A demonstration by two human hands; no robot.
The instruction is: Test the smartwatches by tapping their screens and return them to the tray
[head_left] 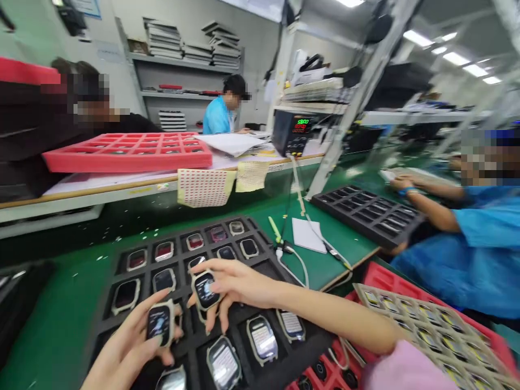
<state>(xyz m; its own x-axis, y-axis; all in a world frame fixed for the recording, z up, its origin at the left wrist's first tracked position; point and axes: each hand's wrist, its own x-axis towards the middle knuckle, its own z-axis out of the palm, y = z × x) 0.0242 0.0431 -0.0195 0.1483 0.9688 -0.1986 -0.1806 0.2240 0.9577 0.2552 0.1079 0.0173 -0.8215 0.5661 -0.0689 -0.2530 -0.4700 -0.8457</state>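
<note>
Left hand (pixel 132 333) grips one lit watch (pixel 159 322), thumb over the lower screen, fingers wrapped behind. Right hand (pixel 235 281), forearm slanting in from lower right, grips a second watch (pixel 202 292), thumb on its screen. Both hands above black tray (pixel 270 269); screen writing too small to read. Beyond right hand: display box (pixel 287 132), green digits apparently 5800, red rows illegible.

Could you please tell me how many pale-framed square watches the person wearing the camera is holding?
2: one pale-framed square watch is in the bare left hand, and a matching watch is in the bare right hand. Another could be hidden from view.
</note>
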